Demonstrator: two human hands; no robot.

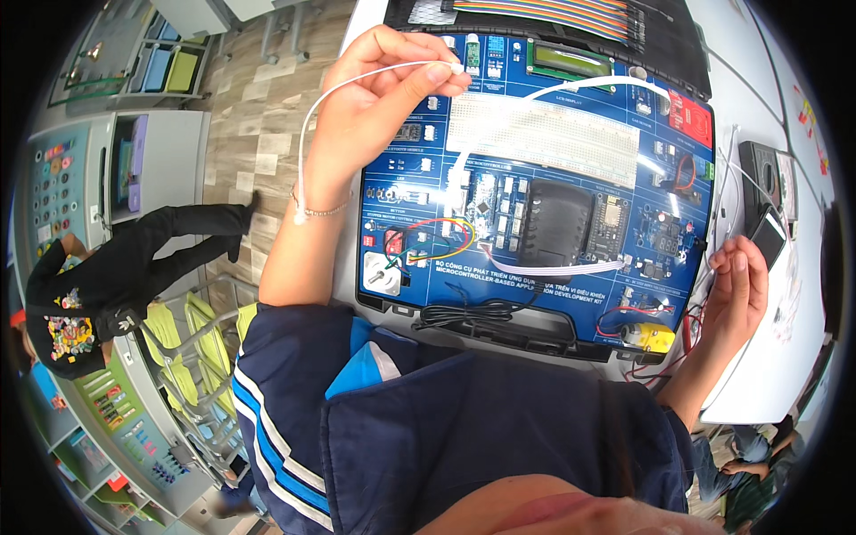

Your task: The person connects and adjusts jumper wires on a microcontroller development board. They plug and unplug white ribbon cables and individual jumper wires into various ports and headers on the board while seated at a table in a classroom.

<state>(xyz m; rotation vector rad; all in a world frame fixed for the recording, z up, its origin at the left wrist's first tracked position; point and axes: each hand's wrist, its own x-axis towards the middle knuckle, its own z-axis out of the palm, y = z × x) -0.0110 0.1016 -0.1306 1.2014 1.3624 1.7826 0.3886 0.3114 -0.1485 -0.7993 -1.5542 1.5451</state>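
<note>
My left hand is raised over the far left corner of the blue electronics kit board. Its thumb and fingers pinch the small connector end of a thin white cable, which loops left and hangs down by my wrist. My right hand hovers beside the kit's right edge, fingers curled together; whatever they may hold is too small to make out. Across the white breadboard arches a wide white cable, from the red module to the microcontroller area. A pale ribbon cable crosses the lower board.
A smartphone and a black multimeter lie right of the kit. Rainbow jumper wires sit in the case lid. A coiled black cable and yellow motor are at the near edge. Another person is at the left.
</note>
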